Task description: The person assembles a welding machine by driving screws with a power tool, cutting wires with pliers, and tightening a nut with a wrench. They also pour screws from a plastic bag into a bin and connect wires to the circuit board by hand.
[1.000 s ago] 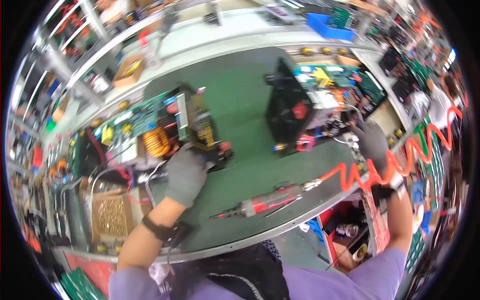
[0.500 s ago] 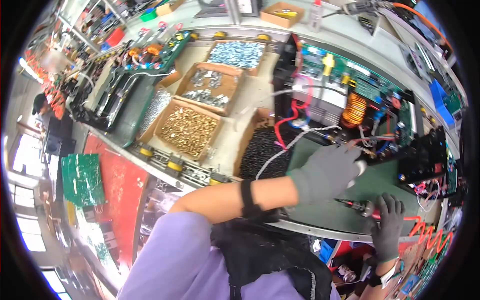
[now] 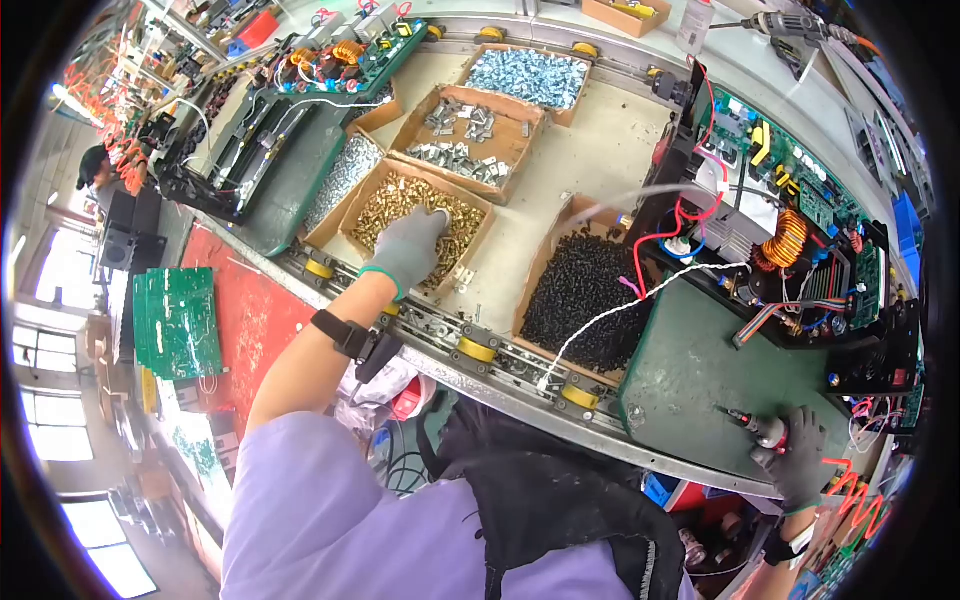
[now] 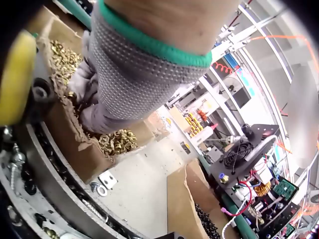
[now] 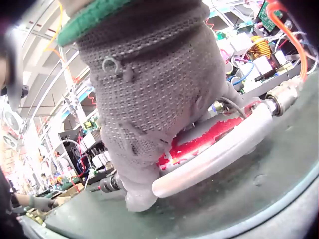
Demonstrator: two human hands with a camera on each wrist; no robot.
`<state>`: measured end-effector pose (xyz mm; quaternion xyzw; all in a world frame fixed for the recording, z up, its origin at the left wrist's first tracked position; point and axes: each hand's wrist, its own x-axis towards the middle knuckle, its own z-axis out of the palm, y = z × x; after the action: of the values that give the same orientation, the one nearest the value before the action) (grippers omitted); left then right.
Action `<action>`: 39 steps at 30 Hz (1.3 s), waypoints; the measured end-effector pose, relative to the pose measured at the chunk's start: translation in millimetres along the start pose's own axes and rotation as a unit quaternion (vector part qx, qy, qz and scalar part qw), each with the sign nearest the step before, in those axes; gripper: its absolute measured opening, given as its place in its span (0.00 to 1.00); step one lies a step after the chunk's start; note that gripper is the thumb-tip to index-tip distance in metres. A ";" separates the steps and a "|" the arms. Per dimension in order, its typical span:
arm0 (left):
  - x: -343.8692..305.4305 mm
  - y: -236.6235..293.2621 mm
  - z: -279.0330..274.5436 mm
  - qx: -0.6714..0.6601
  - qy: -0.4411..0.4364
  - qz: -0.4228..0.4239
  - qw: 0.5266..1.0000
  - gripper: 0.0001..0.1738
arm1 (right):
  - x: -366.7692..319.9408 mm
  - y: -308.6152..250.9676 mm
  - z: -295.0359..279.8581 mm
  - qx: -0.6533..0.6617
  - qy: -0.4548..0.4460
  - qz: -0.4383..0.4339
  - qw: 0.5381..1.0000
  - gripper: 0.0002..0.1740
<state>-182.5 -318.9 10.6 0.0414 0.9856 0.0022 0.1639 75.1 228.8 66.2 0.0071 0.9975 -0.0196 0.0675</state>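
Note:
My gloved left hand (image 3: 408, 248) reaches into a cardboard box of small brass-coloured fasteners (image 3: 385, 205). In the left wrist view its curled fingers (image 4: 84, 82) are down among the fasteners, with a few of them between thumb and fingers. Over the green mat at the right, my gloved right hand (image 3: 796, 460) grips a red pneumatic screwdriver (image 3: 773, 434) lying low on the mat. The right wrist view shows the screwdriver's pale lever (image 5: 214, 157) along the red body, and the hand wrapped over it.
Boxes of black screws (image 3: 585, 300), metal clips (image 3: 470, 140) and bluish-silver parts (image 3: 525, 75) stand on the bench. An open device with a copper coil (image 3: 783, 240) sits at the right, a white twisted wire (image 3: 640, 300) trailing from it. Conveyor rollers (image 3: 475, 350) line the front edge.
My left hand has left the device's wiring and moved left into the brass fastener box. My right hand went from the right-hand device to the screwdriver and holds it. The head view swung left.

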 end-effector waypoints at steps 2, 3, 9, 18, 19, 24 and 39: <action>2.7 -9.2 6.1 -0.049 0.029 0.026 0.998 0.13 | -3.2 5.5 4.3 -0.005 0.000 0.026 1.000 0.43; 3.7 -19.0 10.3 -0.047 0.029 0.026 0.998 0.13 | -2.7 7.5 3.2 -0.012 -0.011 0.015 1.000 0.42; -10.2 -49.0 5.8 -0.671 -0.055 -0.013 0.739 0.14 | -14.2 22.1 17.8 0.186 0.012 0.030 0.982 0.36; -18.0 -37.5 8.8 -0.891 -0.018 -0.018 0.453 0.26 | -44.2 -14.9 4.5 0.557 -0.057 0.199 0.804 0.33; -15.3 -38.1 10.2 -0.884 -0.045 -0.017 0.465 0.27 | -49.0 -21.3 6.0 0.569 -0.037 0.208 0.795 0.33; -10.1 -31.3 10.5 -0.859 -0.064 -0.028 0.508 0.29 | -57.6 -67.0 1.4 0.666 -0.023 0.239 0.707 0.38; -9.3 -16.4 -5.5 -0.513 -0.027 -0.133 0.847 0.22 | -60.5 -89.2 16.3 0.677 -0.021 0.217 0.703 0.28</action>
<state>-176.9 -336.0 18.5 -0.1803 0.8353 0.4847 0.1869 135.8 138.4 61.6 0.2671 0.6847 -0.6748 0.0674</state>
